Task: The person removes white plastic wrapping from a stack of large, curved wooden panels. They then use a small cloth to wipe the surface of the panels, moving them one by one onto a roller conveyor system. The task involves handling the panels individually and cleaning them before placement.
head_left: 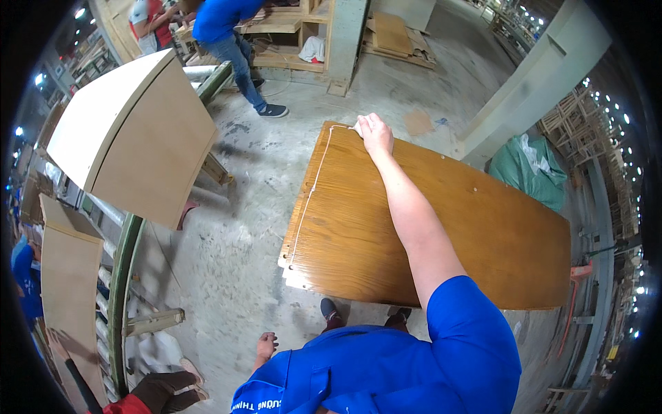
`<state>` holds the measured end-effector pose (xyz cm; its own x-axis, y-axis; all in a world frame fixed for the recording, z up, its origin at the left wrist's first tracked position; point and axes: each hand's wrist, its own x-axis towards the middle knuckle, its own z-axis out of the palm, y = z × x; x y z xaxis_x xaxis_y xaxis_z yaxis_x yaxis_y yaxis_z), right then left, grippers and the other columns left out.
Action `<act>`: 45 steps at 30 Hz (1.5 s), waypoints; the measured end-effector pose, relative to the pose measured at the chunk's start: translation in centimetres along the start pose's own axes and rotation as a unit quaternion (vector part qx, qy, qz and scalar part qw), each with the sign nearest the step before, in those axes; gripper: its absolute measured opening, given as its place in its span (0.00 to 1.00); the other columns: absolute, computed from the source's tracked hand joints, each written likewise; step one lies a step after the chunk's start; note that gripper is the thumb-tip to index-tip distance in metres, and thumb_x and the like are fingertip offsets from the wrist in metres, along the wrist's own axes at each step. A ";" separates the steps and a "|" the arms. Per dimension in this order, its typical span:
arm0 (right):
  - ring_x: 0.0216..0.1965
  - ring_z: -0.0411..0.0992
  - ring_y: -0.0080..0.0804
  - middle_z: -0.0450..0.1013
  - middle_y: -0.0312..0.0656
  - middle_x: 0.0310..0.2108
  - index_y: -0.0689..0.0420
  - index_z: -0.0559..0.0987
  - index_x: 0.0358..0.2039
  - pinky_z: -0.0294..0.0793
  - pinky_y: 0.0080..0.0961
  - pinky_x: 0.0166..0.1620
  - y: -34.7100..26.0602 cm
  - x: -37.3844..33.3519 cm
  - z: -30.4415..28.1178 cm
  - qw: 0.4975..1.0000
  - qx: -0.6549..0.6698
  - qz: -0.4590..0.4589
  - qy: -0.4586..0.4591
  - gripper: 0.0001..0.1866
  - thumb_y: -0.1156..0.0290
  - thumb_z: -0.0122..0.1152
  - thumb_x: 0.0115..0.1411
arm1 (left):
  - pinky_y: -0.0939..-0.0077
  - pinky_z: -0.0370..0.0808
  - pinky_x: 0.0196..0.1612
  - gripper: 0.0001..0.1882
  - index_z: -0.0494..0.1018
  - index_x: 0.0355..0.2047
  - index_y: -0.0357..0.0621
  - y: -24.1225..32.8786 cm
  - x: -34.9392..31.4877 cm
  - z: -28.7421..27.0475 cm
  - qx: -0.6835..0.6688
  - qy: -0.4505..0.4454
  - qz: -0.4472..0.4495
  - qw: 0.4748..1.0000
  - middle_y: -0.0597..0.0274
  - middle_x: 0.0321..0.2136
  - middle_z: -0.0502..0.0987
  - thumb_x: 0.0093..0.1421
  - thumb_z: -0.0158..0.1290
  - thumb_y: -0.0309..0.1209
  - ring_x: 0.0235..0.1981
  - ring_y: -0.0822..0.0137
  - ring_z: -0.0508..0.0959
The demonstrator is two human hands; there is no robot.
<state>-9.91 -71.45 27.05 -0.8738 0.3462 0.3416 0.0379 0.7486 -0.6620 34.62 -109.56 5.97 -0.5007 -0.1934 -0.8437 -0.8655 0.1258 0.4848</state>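
Observation:
A brown, wood-grained panel lies flat in front of me, stretching off to the right. Along its left end runs a thin, uneven white line like a bead of glue, turning the far left corner toward my hand. My right hand reaches across to the far edge, its fingers closed. A small pale tip shows beside the fingers where the line ends; the rest of what they hold is hidden. My left hand hangs low by my body, off the panel, its fingers loosely bent and apart with nothing in them.
Pale curved cabinet pieces rest on a green-framed roller conveyor at left, with a co-worker's arm near. Another person in blue stands beyond. A steel column and green sack are at right.

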 end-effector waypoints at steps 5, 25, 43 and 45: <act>0.33 0.72 0.50 0.74 0.48 0.27 0.51 0.72 0.31 0.70 0.41 0.34 2.0 -0.8 -2.7 0.999 0.027 0.013 0.020 0.18 0.49 0.49 0.55 | 0.70 0.72 0.28 0.14 0.68 0.42 0.46 0.6 -0.1 0.6 0.023 -0.006 0.000 1.000 0.58 0.36 0.75 0.59 0.43 0.38 0.31 0.63 0.77; 0.33 0.71 0.52 0.74 0.51 0.29 0.50 0.74 0.36 0.70 0.43 0.35 15.0 -2.7 -16.4 0.986 -0.060 0.079 0.136 0.18 0.50 0.50 0.55 | 0.70 0.71 0.29 0.15 0.68 0.43 0.45 4.2 -1.0 6.1 0.074 -0.055 0.042 0.995 0.59 0.35 0.75 0.60 0.43 0.39 0.30 0.64 0.76; 0.33 0.72 0.52 0.73 0.52 0.29 0.51 0.74 0.37 0.70 0.42 0.36 23.8 -3.4 -26.1 0.971 -0.087 0.128 0.184 0.20 0.49 0.50 0.54 | 0.70 0.73 0.27 0.14 0.69 0.41 0.40 3.1 -4.0 13.8 0.080 -0.023 0.074 0.994 0.52 0.34 0.75 0.59 0.45 0.36 0.27 0.60 0.77; 0.35 0.71 0.53 0.73 0.53 0.30 0.54 0.74 0.36 0.70 0.41 0.36 25.7 -3.5 -28.1 0.968 -0.094 0.129 0.196 0.22 0.48 0.50 0.54 | 0.70 0.73 0.27 0.14 0.68 0.41 0.41 3.2 -4.3 14.9 0.097 -0.021 0.067 0.993 0.53 0.34 0.75 0.60 0.44 0.37 0.28 0.61 0.77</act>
<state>7.76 -37.56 27.60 -0.5739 0.6952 0.4329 0.3498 0.6860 -0.6380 34.20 -93.81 7.73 -0.6065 -0.1214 -0.7858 -0.7704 0.3343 0.5429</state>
